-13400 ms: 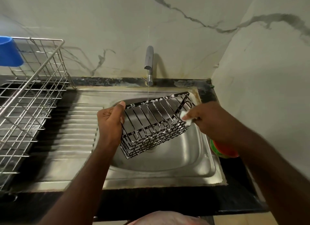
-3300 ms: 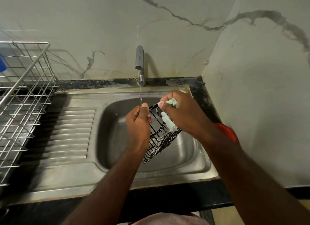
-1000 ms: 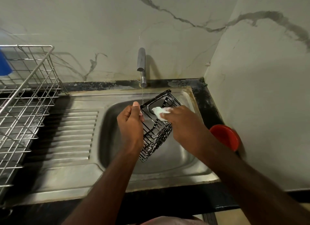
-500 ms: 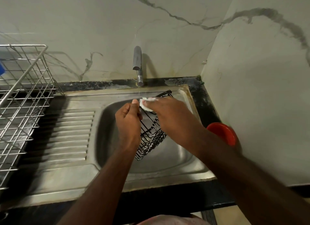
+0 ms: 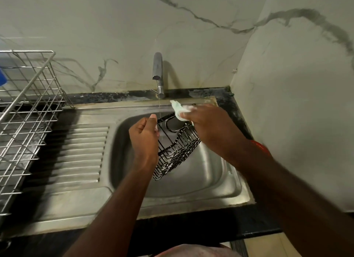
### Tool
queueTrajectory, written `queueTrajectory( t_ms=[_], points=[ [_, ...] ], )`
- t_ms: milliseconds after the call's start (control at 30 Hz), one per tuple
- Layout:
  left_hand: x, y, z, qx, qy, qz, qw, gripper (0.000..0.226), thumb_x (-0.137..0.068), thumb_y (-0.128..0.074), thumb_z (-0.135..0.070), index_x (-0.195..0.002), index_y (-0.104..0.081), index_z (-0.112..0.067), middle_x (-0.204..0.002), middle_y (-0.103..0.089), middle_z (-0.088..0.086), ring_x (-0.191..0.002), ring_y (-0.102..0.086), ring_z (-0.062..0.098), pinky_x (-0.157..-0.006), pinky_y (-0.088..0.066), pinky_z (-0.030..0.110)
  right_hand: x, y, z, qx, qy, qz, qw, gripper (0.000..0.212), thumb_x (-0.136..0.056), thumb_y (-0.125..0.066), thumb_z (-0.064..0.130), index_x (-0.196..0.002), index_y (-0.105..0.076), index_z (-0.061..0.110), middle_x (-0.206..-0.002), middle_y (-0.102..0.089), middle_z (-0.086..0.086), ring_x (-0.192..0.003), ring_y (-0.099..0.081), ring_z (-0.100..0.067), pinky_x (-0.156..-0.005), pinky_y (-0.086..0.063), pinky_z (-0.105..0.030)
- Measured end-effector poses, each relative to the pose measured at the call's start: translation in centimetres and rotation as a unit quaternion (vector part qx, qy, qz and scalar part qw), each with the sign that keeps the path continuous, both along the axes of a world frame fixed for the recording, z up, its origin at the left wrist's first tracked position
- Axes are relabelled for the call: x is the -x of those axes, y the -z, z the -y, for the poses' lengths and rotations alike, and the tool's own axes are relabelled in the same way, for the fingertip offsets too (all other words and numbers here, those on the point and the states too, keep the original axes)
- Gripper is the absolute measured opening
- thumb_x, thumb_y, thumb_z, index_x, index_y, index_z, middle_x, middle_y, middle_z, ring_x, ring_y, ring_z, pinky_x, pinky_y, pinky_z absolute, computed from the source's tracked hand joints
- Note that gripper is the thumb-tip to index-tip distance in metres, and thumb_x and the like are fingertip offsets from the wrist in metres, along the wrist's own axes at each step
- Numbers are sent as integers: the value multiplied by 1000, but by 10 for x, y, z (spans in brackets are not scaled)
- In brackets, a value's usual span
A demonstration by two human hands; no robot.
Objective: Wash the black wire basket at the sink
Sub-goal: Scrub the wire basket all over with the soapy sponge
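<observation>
Grips the basket (image 5: pixel 182 145) rim with left hand (image 5: pixel 143 140), long axis slanting down below both hands. Pinches sponge (image 5: pixel 179 110) in right hand (image 5: pixel 208 126), just above the top rim, nearest there.

a home kitchen: a steel sink (image 5: pixel 237 187) with ribbed drainboard (image 5: pixel 76 151) sits in a black counter (image 5: pixel 220 224), a tap (image 5: pixel 158 71) at its back edge, marble-look walls (image 5: pixel 115 27), wire dish rack (image 5: pixel 28 103) at left.
</observation>
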State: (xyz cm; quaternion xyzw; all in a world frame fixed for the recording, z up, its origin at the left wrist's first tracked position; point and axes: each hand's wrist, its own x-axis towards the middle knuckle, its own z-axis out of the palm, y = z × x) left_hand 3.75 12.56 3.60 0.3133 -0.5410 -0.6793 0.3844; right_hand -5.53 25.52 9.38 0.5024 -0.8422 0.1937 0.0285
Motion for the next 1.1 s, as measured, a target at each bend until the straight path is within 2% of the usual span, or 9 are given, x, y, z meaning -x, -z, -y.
queueTrajectory(
  t_ms=[100, 333, 433, 533, 667, 767, 933, 1033, 1100],
  points=[
    [3, 0, -4, 15, -12, 14, 1000, 47, -97, -57, -9, -54, -41, -17, -49, -33, -8, -49, -26, 9, -47, -28, 23, -7, 9, 18, -17, -2, 8, 1000, 52, -90, -50, -2, -135, -54, 25, -135, -56, -8, -120, -49, -22, -94, -33, -24],
    [0, 13, 2, 43, -61, 33, 997, 38, -94, -57, -7, -59, -40, -9, -54, -26, 3, -50, -20, 14, -48, -21, 29, -30, 25, -20, -108, -101, 10, 989, 51, -84, -56, -7, -126, -62, 22, -126, -63, -6, -112, -50, -25, -81, -48, -39],
    [-2, 18, 7, 38, -60, 34, 997, 38, -93, -57, -7, -59, -40, -9, -49, -26, -4, -47, -19, 11, -47, -19, 27, -28, 17, -30, -151, -110, 25, 982, 47, -96, -45, 0, -135, -54, 24, -141, -53, 3, -124, -42, -22, -95, -40, -35],
    [0, 16, 8, 39, -67, 35, 996, 39, -92, -57, -6, -57, -40, -10, -47, -25, -5, -46, -19, 11, -47, -20, 28, -22, 9, -23, -80, -51, 26, 995, 48, -100, -40, 4, -140, -47, 27, -144, -49, 7, -128, -38, -17, -101, -32, -29],
    [3, 10, 4, 18, -74, 35, 996, 49, -91, -58, -4, -52, -33, -18, -43, -25, -12, -46, -18, 9, -44, -20, 24, -33, 17, -10, -32, -123, 3, 992, 44, -76, -66, -7, -115, -70, 12, -115, -70, -7, -100, -62, -30, -79, -53, -38],
    [2, 15, 9, -17, -86, 27, 996, 41, -87, -60, -8, -54, -35, -15, -49, -25, -5, -51, -18, 16, -48, -18, 34, -27, 22, -27, -58, -141, 3, 988, 40, -71, -62, -2, -107, -74, 13, -109, -73, -6, -92, -67, -31, -70, -55, -38],
    [0, 17, 11, -12, -91, 40, 995, 21, -85, -58, -7, -67, -48, -6, -58, -24, 2, -53, -16, 17, -50, -14, 39, -8, 8, -39, -102, -100, 68, 987, 34, -96, -50, 8, -125, -62, 21, -133, -60, -1, -121, -56, -18, -106, -40, -34],
    [0, 15, 6, -2, -83, 43, 996, 23, -86, -56, -4, -65, -47, -6, -56, -24, 0, -51, -16, 12, -49, -14, 31, 7, 7, -23, 3, -37, 47, 998, 33, -91, -54, 2, -118, -68, 15, -125, -65, -7, -114, -62, -24, -103, -45, -41],
    [2, 13, 4, -11, -87, 46, 995, 26, -84, -56, -6, -61, -43, -9, -56, -23, 1, -52, -16, 14, -51, -14, 34, 5, 8, -14, -27, -32, 28, 999, 33, -93, -52, 4, -122, -65, 13, -128, -63, -7, -117, -58, -28, -103, -42, -42]
  ],
)
